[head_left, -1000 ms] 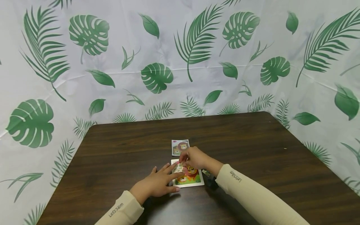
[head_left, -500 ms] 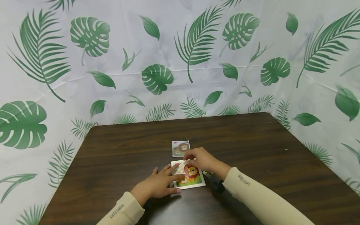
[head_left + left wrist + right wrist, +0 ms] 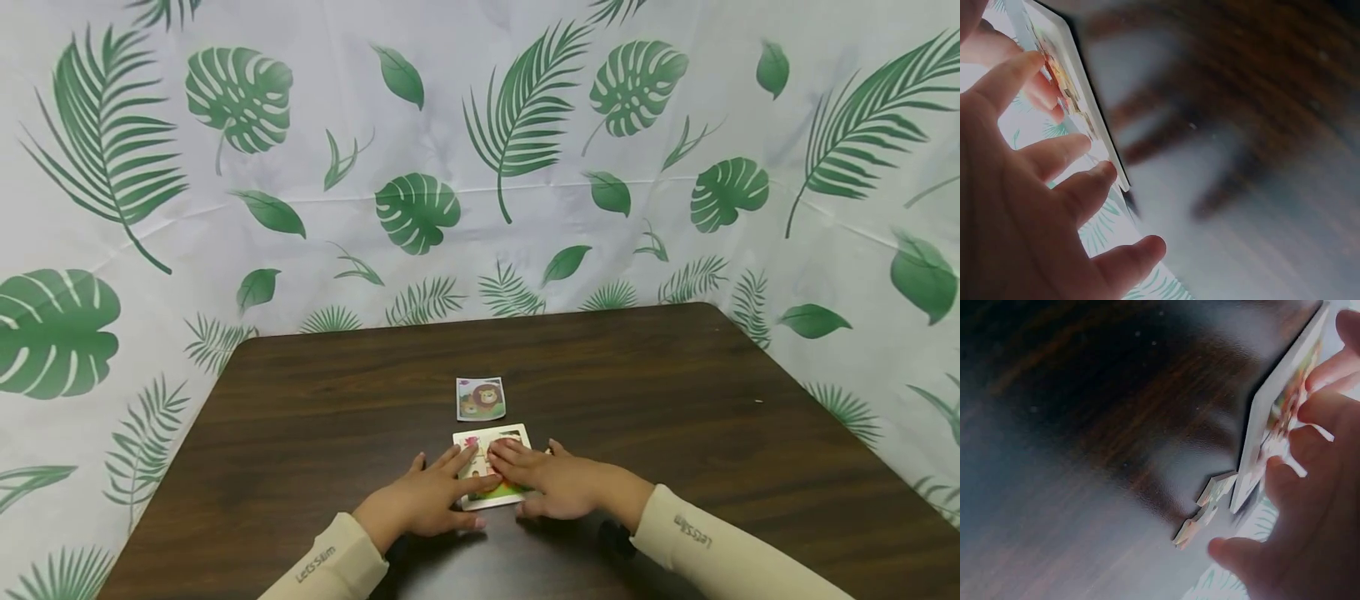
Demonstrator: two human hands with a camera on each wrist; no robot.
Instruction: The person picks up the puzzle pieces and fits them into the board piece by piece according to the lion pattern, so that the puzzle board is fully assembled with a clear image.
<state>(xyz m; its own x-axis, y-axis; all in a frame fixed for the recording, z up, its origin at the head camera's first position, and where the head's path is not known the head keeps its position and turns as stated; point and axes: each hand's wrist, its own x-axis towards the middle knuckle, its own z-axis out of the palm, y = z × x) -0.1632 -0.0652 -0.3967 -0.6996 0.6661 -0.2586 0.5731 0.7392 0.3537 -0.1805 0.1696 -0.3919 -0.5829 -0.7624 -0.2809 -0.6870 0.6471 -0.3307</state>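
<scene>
A jigsaw puzzle in a white-rimmed tray [image 3: 492, 503] lies flat on the table, showing part of a lion picture. My left hand [image 3: 426, 497] spreads over its left side, index and middle fingertips touching the puzzle, thumb beside the near edge. From the right, my right hand [image 3: 566, 485] reaches over the tray, its extended fingers resting on the puzzle. Both hands cover much of the picture. Two loose puzzle pieces, one nearer the tray [image 3: 1216, 489] and another beyond it [image 3: 1194, 527], lie on the table by the tray in the right wrist view.
Behind the tray, a picture card [image 3: 481, 399] with lions lies on the dark wooden table [image 3: 337, 392]. A white cloth with green leaves [image 3: 315, 167] hangs beyond the table. A tiny pale speck [image 3: 758, 401] is on the table's right side.
My right hand has let go of the puzzle piece at the tray's top, moved right and nearer, and its fingers now lie extended on the puzzle. The left hand has barely moved.
</scene>
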